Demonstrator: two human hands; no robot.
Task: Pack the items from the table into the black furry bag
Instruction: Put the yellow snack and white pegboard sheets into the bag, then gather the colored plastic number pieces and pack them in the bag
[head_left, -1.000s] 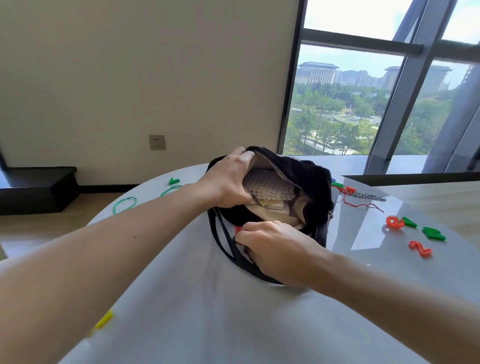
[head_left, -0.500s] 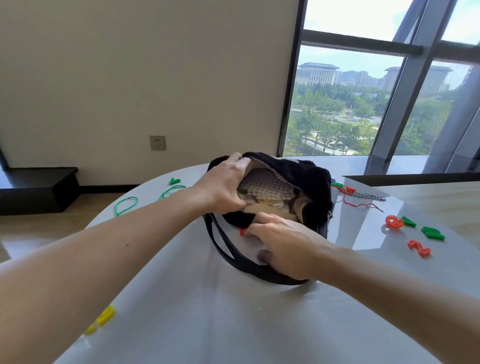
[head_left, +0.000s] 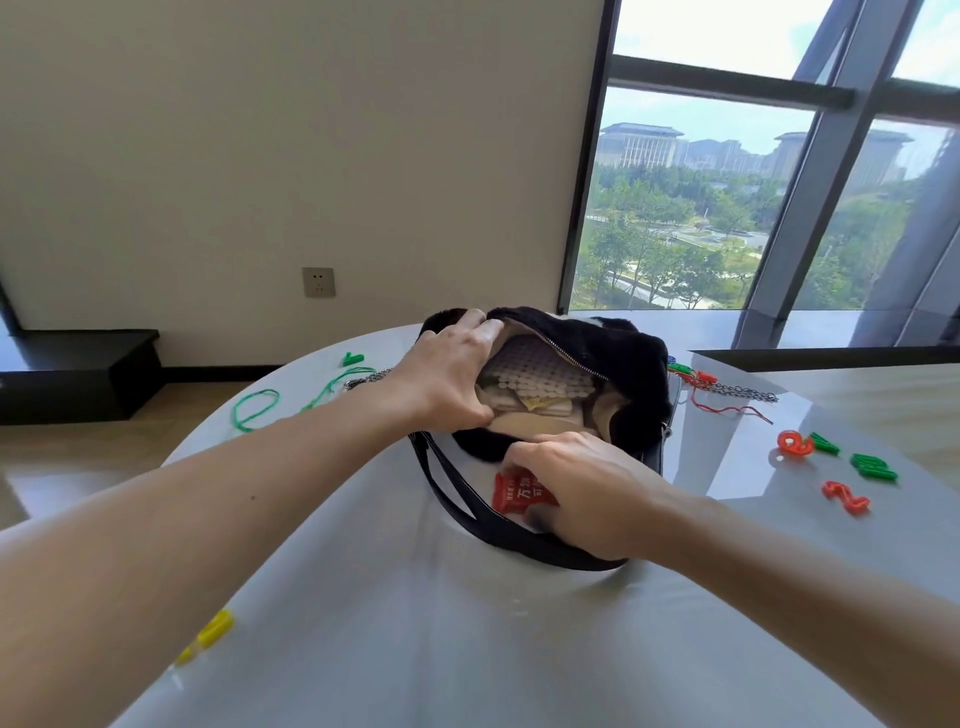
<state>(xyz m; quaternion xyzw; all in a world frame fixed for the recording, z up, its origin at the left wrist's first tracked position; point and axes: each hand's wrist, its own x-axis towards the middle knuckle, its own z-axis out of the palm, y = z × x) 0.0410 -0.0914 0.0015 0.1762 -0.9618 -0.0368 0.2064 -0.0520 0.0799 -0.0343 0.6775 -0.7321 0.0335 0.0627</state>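
Left hand (head_left: 447, 374) grip clamps black furry bag (head_left: 613, 364) rim, mouth open. Right hand (head_left: 587, 493) grip pinches red packet (head_left: 519, 493) beside bag on tabletop (head_left: 467, 649).

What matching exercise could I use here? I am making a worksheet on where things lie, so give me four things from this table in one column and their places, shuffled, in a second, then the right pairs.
Things:
1. red packet
2. yellow piece
3. green cord loop
4. red figure 2

Places:
A. far left of the table, beyond the left forearm
B. under the right hand, inside the bag's strap loop
C. near left edge of the table
D. right side of the table, nearest of the coloured shapes there

Pairs: 1-B, 2-C, 3-A, 4-D
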